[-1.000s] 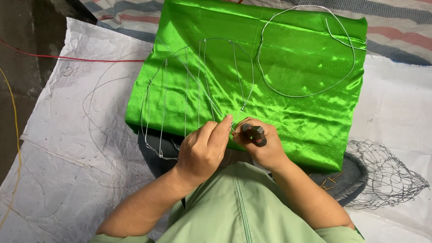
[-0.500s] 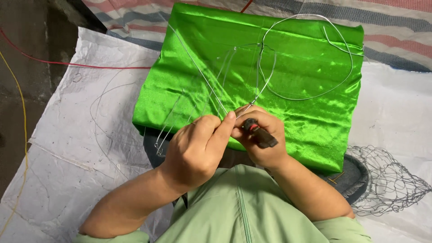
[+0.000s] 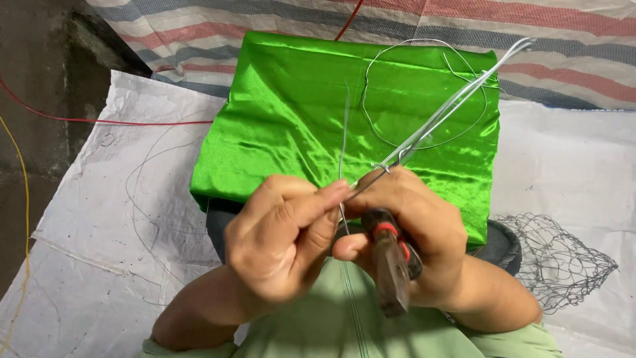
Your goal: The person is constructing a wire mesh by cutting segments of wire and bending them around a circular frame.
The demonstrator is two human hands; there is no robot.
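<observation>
Head view shows both hands raised close to the camera, over the lap and the near edge of a green satin cloth point(image 3: 298, 119). Right hand point(image 3: 414, 229): grip closed around a pair of pliers point(image 3: 392, 265) with dark, worn handles and a red collar; the handles point down toward the person, and the working end is hidden behind the fingers. Left hand point(image 3: 285, 238): grip closed, thumb and forefinger pinched on a thin wire point(image 3: 343, 159) at the point where it meets the pliers. A bundle of straight wire strands point(image 3: 457, 99) runs from this same point up and to the right, over the cloth. A loose wire loop point(image 3: 391, 136) lies on the cloth beyond the hands.

Surroundings: the cloth rests on a white woven sheet point(image 3: 99, 219) spread on the floor, with a striped mat point(image 3: 563, 40) farther back. A wire mesh piece point(image 3: 563, 262) lies to the right, just beside the person's knee. A red cord point(image 3: 79, 119) and a yellow cord point(image 3: 25, 199) cross the left margin.

Risk assessment: the free strand ends stand up unrestrained near the face; a slip of the pinch could let them spring back. Bare fingertips sit touching the pliers' working point, so a misplaced squeeze could nip skin. Sharp wire ends could also snag the satin.
</observation>
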